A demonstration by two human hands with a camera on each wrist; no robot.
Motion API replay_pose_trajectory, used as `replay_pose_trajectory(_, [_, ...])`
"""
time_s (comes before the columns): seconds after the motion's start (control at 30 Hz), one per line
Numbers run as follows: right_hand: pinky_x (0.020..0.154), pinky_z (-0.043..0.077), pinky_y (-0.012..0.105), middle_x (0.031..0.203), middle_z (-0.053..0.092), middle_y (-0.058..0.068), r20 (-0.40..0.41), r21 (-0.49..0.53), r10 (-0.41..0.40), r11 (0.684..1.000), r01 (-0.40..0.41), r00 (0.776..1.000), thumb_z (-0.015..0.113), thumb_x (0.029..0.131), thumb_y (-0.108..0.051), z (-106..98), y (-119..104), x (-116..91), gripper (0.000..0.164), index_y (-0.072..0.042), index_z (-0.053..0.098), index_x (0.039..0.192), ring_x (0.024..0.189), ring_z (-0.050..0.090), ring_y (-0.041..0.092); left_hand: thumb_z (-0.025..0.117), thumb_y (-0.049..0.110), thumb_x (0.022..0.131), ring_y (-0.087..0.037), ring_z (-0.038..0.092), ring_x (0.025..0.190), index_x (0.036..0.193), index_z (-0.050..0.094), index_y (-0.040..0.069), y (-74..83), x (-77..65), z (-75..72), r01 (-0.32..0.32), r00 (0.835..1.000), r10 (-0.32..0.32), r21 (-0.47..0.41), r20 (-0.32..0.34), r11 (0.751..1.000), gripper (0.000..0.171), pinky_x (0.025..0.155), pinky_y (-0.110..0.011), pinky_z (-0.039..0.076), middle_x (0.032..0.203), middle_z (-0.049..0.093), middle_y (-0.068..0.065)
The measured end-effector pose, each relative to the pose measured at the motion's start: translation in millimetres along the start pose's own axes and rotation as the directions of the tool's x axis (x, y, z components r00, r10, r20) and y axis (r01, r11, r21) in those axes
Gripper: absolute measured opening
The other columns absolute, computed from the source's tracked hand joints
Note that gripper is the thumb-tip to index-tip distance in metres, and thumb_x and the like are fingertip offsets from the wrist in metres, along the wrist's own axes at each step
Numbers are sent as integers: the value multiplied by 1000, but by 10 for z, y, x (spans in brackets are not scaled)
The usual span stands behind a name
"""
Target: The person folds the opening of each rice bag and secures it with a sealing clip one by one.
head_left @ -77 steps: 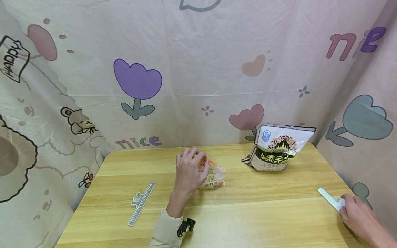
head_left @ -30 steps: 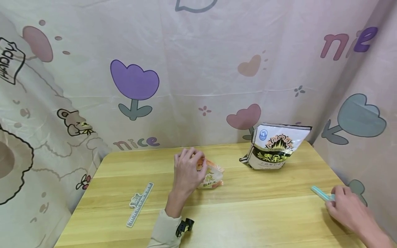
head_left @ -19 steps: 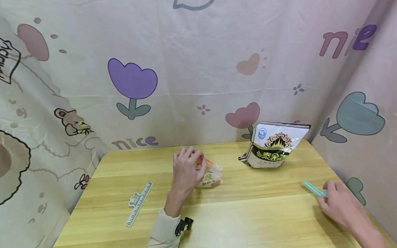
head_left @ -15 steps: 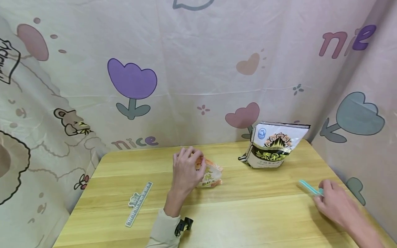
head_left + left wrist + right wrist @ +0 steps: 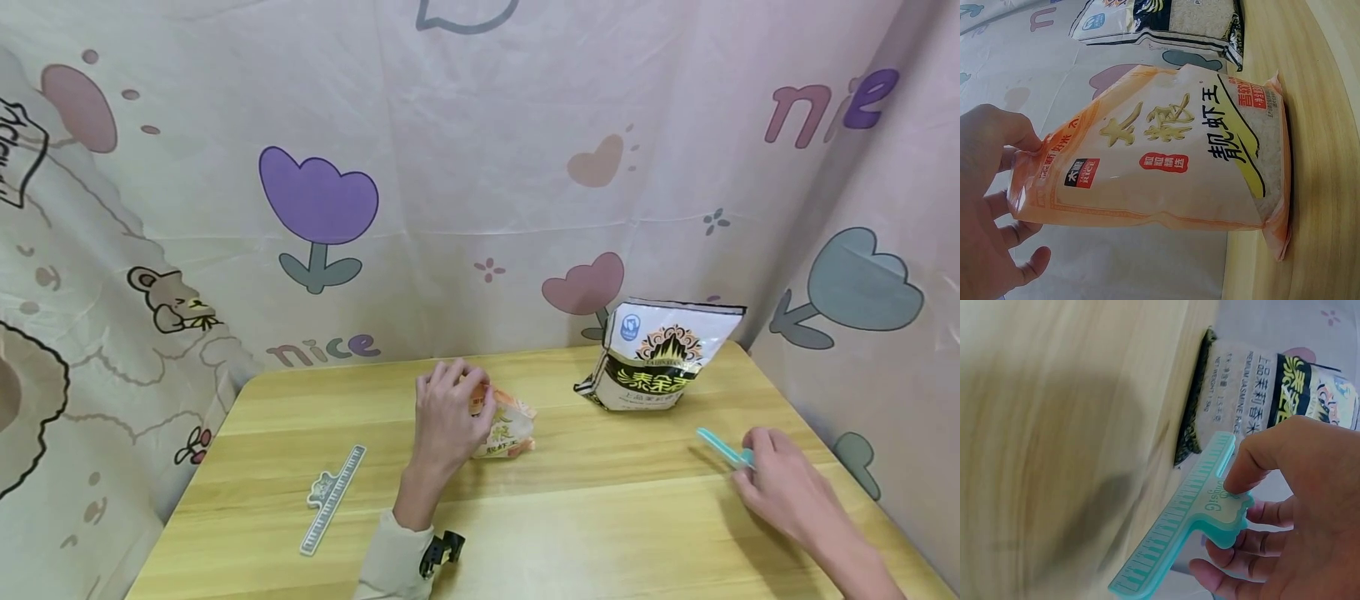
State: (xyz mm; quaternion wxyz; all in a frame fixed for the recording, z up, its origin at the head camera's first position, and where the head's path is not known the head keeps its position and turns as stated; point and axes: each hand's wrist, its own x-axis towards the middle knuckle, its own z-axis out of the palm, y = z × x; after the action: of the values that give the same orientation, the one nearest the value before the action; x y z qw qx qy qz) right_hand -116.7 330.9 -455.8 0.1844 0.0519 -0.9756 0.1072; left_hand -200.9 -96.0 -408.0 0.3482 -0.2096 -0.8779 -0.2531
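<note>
My left hand (image 5: 448, 421) pinches the gathered top of an orange-and-white rice bag (image 5: 1160, 147), which stands upright on the wooden table. In the left wrist view the thumb and fingers are at the bag's narrow upper end, and its wide base meets the tabletop. My right hand (image 5: 783, 483) holds a turquoise sealing clip (image 5: 1175, 519) with a piano-key pattern, above the right part of the table. The thumb presses one side of the clip's handle and the fingers lie behind it. The clip's long bar points toward the back left.
A larger white-and-black jasmine rice bag (image 5: 652, 358) stands at the back right. A pale grey clip (image 5: 332, 500) of the same shape lies on the table (image 5: 585, 533) at the left. A printed cloth (image 5: 450, 167) hangs behind the table and along both sides.
My right hand has lifted the turquoise clip from the table's right edge and carried it leftward; it turned in the hand. The left hand stays on the orange bag's top.
</note>
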Motion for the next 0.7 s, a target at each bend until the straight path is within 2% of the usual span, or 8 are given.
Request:
replay_pose_trajectory(0.13, [49,38,36,79,48,8,-38,-6,-44,999,44,998,67,68,-9,15,-49,44,28,-2,52,91,65,46,21,63,21,82,-21,51,84,82,63,19,4,2,-1,-5,1000,5,3,-3,1000,2,76,-42,35,85,57,4])
replay_pose_trajectory(0.7, [54,42,36,83,49,7,-36,19,-97,995,97,995,65,69,-7,-2,-291,158,28,-1,54,94,69,46,20,63,22,82,-20,51,85,82,64,18,0,7,-3,-7,1000,7,-9,-4,1000,3,76,-41,34,86,57,4])
